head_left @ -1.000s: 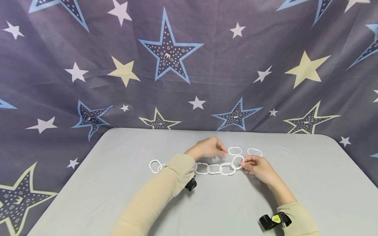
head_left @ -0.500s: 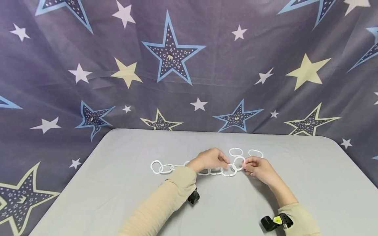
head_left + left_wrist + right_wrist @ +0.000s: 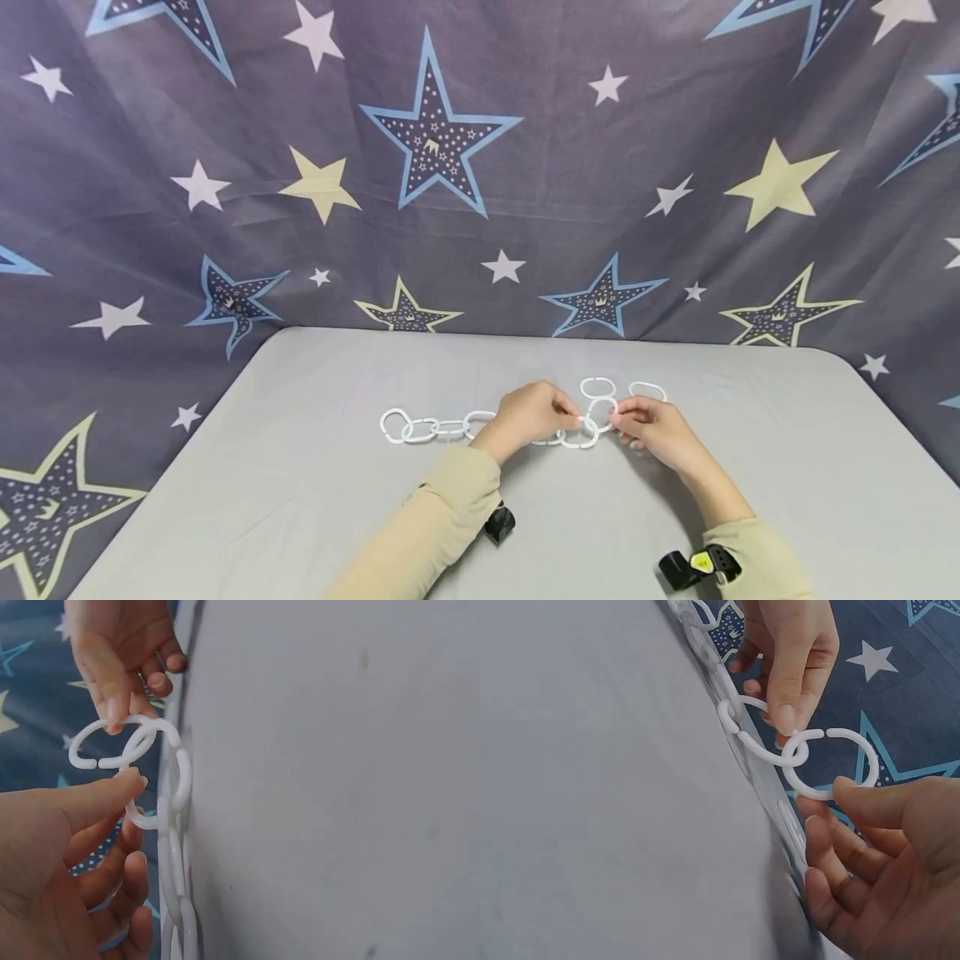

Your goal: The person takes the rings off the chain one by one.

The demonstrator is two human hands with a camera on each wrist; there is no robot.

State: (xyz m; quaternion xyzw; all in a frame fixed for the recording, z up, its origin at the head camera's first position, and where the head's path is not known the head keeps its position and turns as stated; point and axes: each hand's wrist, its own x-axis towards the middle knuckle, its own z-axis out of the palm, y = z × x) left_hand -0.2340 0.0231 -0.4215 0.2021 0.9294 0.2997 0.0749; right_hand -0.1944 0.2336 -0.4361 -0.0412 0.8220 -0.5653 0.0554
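A chain of white plastic links (image 3: pixel 447 428) stretches across the table, passing behind the left hand (image 3: pixel 534 412). Thumb and fingertips of that hand pinch the link (image 3: pixel 182 780) next to the chain's right end. The right hand (image 3: pixel 658 429) pinches the end link (image 3: pixel 872 754) between thumb and forefinger. In the right wrist view the two links are hooked through each other, and a small gap shows in the end link's upper side. The left wrist view shows a gap in it too.
Two loose white links, one (image 3: pixel 597 378) behind the end of the chain and another (image 3: pixel 648 383) farther right, lie on the grey table (image 3: pixel 300 500). A star-patterned cloth (image 3: pixel 480 83) hangs behind the table. Black cameras are strapped to both wrists.
The left hand has come down and toward the right hand, from above the chain to the link beside the end one, which it now pinches. The right hand keeps its hold, almost unmoved.
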